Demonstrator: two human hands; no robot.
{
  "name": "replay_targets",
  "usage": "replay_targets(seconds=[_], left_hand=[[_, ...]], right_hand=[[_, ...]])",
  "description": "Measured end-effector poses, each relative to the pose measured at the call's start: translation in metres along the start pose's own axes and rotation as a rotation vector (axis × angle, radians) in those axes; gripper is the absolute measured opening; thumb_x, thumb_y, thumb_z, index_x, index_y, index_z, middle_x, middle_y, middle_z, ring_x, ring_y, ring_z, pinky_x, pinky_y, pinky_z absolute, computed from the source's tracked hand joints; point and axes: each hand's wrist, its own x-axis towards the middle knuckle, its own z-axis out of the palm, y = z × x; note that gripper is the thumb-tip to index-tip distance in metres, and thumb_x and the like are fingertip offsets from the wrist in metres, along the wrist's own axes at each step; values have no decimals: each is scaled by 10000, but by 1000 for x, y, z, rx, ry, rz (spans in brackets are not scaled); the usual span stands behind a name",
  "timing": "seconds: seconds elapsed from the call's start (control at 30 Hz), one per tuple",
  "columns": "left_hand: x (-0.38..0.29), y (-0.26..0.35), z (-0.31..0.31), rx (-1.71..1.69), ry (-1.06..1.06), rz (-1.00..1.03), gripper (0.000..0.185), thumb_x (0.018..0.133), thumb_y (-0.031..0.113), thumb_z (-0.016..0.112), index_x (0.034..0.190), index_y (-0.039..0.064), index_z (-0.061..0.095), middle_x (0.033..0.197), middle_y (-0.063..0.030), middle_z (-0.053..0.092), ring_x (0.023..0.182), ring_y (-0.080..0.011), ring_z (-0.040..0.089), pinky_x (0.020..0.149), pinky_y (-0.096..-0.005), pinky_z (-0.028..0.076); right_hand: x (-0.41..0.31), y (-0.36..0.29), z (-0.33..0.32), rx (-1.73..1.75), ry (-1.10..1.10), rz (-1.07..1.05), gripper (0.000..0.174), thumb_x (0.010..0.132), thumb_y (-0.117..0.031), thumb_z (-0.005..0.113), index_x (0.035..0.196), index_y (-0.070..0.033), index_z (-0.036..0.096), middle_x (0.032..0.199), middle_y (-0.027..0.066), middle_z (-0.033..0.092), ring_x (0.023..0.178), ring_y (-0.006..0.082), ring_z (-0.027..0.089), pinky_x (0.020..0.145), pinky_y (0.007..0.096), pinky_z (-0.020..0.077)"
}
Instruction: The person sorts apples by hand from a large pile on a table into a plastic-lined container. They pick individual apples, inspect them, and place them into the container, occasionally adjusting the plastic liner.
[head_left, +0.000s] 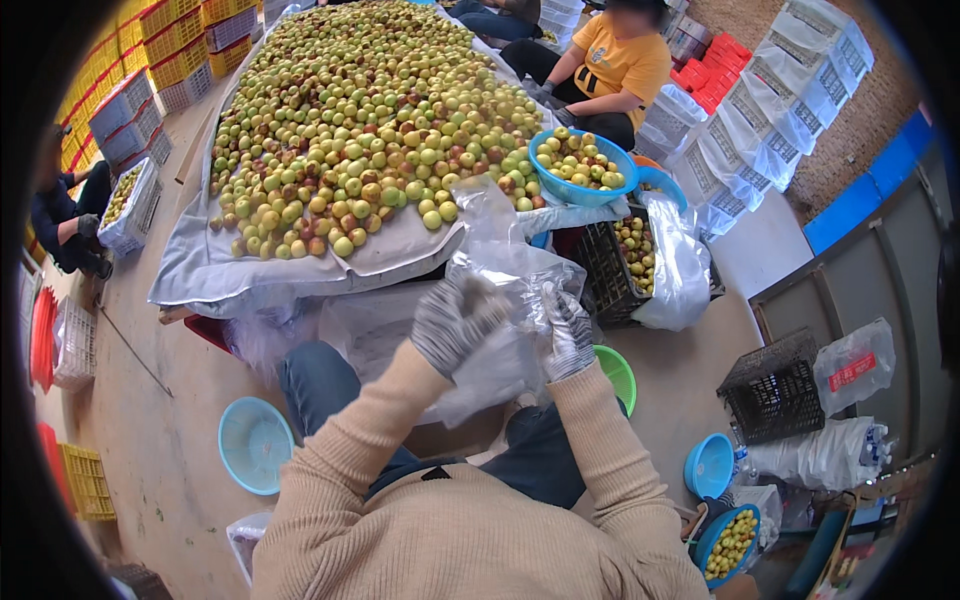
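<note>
Both my hands wear grey striped knit gloves and are raised in front of my knees, before the near edge of a cloth-covered table. My right hand grips a clear plastic bag, which spreads upward and to the left from the fingers. Close by on the left, my left hand is blurred with its fingers curled; whether it holds the film cannot be told. Behind the bag, a large heap of green and brown jujubes covers the grey cloth. More clear film hangs below my hands.
A blue basin of jujubes stands at the table's right corner, above a black crate partly lined with plastic. A light-blue basin and green basket are on the floor. One person sits at right, another at left.
</note>
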Motion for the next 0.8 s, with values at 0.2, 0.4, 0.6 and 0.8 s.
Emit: replay_targets(seconds=[0.2,0.4,0.6,0.8], left_hand=[[-12,-10,-1,8,-142,-139,278,857,290,649,989,48,612,777,-44,634,720,-129,606,656,-285,508],[-20,-58,-35,-1021,259,-286,211,872,224,615,1006,65,577,959,-78,629,872,-201,613,766,-383,524],[-48,-97,-115,-1518,353,-255,150,894,143,543,990,33,580,891,-72,633,806,-194,611,768,-368,530],[-73,-37,-255,-975,564,-253,265,837,224,630,1028,45,587,884,-39,609,759,-164,590,712,-296,513]], right_hand=[[-9,5,23,-237,17,-62,308,911,-317,575,925,-12,620,752,20,598,655,95,550,608,230,471],[-4,11,-18,394,169,-25,231,883,-331,595,829,-106,590,865,64,650,879,249,626,812,483,503],[17,-22,-50,569,486,145,235,906,-342,544,838,-120,580,787,14,607,672,155,562,612,330,494],[51,-48,-167,-123,719,-223,130,892,-291,588,880,-188,509,538,-87,380,369,20,305,293,179,186]])
